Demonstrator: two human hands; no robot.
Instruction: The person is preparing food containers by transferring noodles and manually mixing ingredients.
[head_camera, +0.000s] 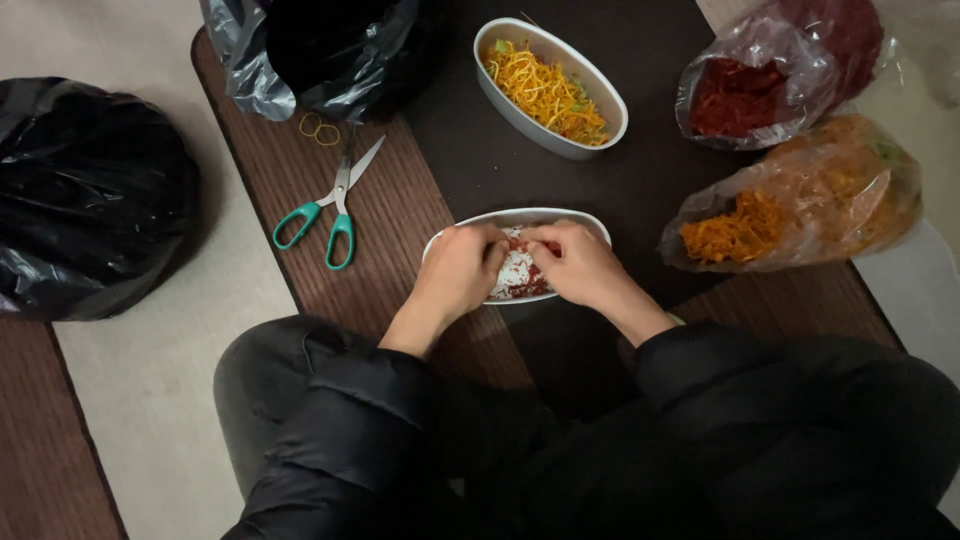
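A white oval dish (560, 217) sits on the dark low table just in front of me, with red shreds on its white bottom. My left hand (458, 272) and my right hand (578, 264) are both inside it, fingers bent and meeting over the red shreds, pinching at them. A second white oval dish (598, 88) farther back holds yellow and orange shreds with bits of green.
Green-handled scissors (330, 205) lie open to the left, with two rubber bands (320, 128) beyond them. A clear bag of red shreds (765, 75) and one of orange shreds (800, 200) sit at the right. Black plastic bags rest at the back (320, 45) and on the floor left (85, 195).
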